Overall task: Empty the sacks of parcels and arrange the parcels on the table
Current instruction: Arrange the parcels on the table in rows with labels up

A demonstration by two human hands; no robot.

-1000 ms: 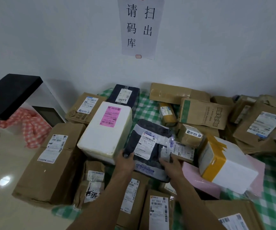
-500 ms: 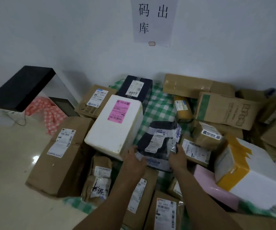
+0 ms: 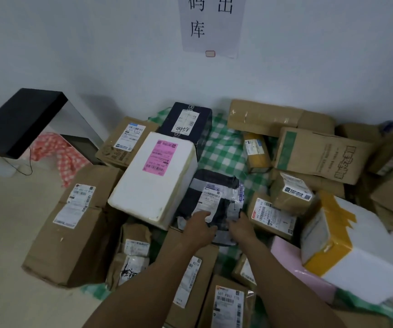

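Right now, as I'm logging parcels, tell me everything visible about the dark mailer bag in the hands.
The dark grey mailer bag is soft, crinkled glossy plastic, lying roughly flat, its white barcode label facing up. It lies over the green checked cloth, its left edge against the white foam box. The left hand and right hand grip its near edge, thumbs on top, fingers hidden.

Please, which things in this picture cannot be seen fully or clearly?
Head view: dark plastic mailer, near end covered by left hand and right hand; their grip is unclear.
Wall notice: top cut off by upper frame edge.
Pink label: print too small to read.
Yellow-taped foam box: motion-blurred.
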